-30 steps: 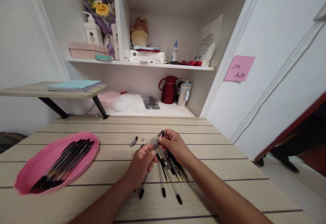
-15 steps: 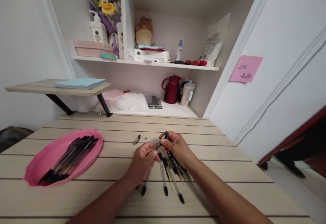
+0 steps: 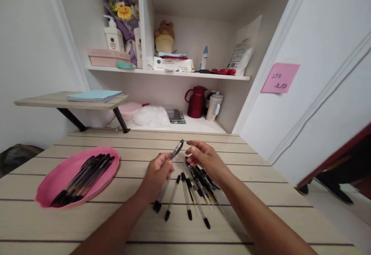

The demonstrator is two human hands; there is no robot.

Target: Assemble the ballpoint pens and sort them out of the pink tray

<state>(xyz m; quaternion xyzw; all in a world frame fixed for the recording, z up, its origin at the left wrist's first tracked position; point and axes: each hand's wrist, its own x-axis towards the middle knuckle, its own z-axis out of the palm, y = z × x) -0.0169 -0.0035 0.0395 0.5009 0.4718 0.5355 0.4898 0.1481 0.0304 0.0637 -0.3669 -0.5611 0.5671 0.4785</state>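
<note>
My left hand (image 3: 158, 172) pinches a pen (image 3: 177, 149), whose dark, clipped end points up and to the right. Part of its length is hidden by the fingers. Just to the right, my right hand (image 3: 204, 157) has its fingers apart and holds nothing. Beneath and beside it lies a loose pile of pen parts (image 3: 203, 183), dark barrels and clear refills among them. Several clear tubes with black ends, such as this capped tube (image 3: 173, 198), are spread on the wooden table (image 3: 249, 220) between my forearms.
A pink tray (image 3: 48, 181) at the left holds a bundle of black pens (image 3: 84, 179). Behind it stands a small raised shelf (image 3: 43, 99) with blue-covered paper. At the back are a red jug (image 3: 195, 102), a pale cup (image 3: 213, 107) and a white plastic bag (image 3: 152, 116).
My right hand has let go of the pen and its fingers have spread. My left hand has moved slightly left, keeping the pen. The small parts behind it are now mostly hidden.
</note>
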